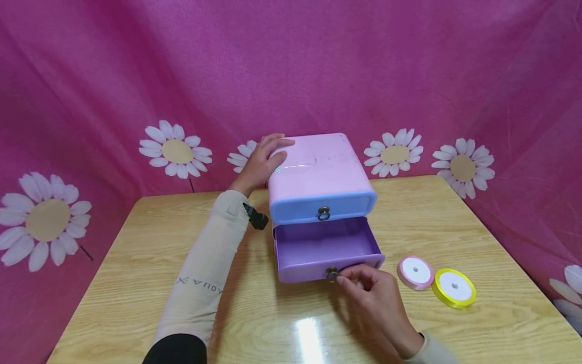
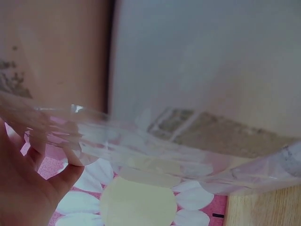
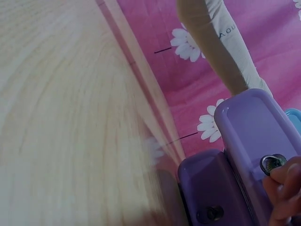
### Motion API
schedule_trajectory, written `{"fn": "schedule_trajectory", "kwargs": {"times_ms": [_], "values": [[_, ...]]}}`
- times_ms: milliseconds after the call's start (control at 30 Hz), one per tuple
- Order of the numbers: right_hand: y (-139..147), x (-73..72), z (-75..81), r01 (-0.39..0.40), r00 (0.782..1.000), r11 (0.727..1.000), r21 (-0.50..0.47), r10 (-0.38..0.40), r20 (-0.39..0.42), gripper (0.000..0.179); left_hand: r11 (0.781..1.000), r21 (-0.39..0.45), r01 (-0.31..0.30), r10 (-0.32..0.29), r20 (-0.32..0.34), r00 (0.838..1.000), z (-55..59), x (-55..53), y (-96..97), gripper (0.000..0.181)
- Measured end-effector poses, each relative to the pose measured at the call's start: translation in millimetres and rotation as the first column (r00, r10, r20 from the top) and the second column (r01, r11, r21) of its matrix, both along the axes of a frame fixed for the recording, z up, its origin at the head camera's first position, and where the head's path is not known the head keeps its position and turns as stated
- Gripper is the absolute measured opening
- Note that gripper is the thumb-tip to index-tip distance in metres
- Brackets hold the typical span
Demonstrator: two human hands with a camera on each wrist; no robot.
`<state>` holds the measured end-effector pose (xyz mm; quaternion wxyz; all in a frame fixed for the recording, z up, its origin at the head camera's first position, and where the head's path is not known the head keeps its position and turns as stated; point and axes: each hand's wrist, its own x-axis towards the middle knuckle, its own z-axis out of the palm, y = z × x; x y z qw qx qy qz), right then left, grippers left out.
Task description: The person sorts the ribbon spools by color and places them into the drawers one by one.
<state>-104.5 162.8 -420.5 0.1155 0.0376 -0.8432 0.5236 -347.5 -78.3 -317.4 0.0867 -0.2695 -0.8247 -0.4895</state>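
A small drawer chest with a pink top (image 1: 318,162) stands on the table, tilted slightly in the head view. Its blue upper drawer (image 1: 325,207) is closed, while the purple drawer (image 1: 327,247) below is pulled out and bare inside. My right hand (image 1: 377,298) pinches the dark ring pull (image 1: 333,274) on the purple front with thumb and fingertips. At the chest's upper left edge, my left hand (image 1: 263,162) rests with fingers spread over the top. In the right wrist view, a darker purple front (image 3: 211,183) with its own knob sits beside the pulled-out drawer.
Right of the chest, a pink ribbon spool (image 1: 415,272) and a yellow ribbon spool (image 1: 454,288) lie flat on the wooden table (image 1: 150,263). Behind hangs a magenta cloth (image 1: 291,65) printed with large white daisies.
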Motion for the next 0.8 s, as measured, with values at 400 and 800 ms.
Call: {"fn": "schedule_trajectory", "kwargs": {"times_ms": [400,800], "values": [[-5,20.2,6.2,0.015,0.997,0.999,-0.028,-0.013,0.070,0.008,1.000,0.012,-0.004,0.004,-0.031,1.000,0.0,0.2,0.4,0.031],[-3,29.3,-6.9,0.061,0.989,0.998,-0.032,-0.056,0.139,0.010,1.000,0.019,-0.006,0.006,-0.012,1.000,-0.6,2.5,0.9,0.031]]}}
